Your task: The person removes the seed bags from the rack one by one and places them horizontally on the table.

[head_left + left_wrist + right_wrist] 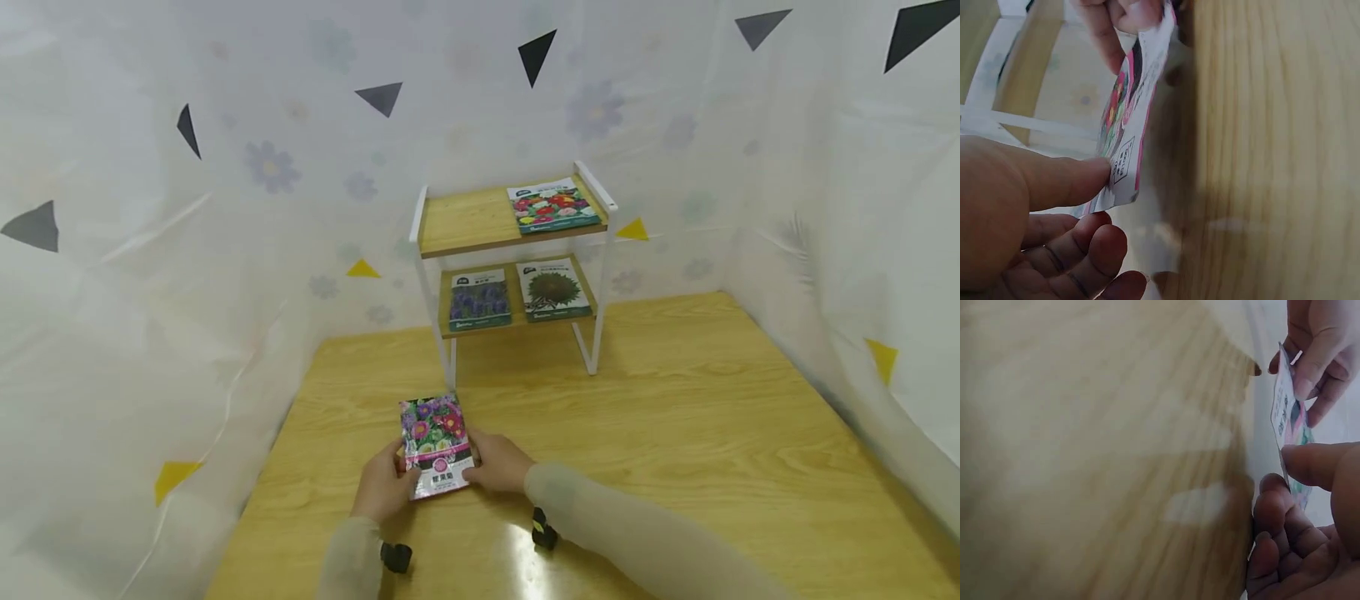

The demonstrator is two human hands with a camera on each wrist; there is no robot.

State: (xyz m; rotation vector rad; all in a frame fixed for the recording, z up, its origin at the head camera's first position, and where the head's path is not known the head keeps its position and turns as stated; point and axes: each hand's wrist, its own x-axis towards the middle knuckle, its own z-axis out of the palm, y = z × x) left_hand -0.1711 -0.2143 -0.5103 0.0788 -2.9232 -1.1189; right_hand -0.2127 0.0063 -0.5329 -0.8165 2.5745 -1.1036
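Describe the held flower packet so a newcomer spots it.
Find the white-framed shelf on the wooden table. In front of it, the left grip and right grip hold the flower packet. Its pink band sets it apart from the shelved packets.

Rack (465, 221): beyond the fingers (1108, 249)
Bright-flower packet (553, 206): top shelf, right of them
Purple-flower packet (480, 302), spiky-flower packet (554, 289): lower shelf, past them
Table (675, 408): beneath them
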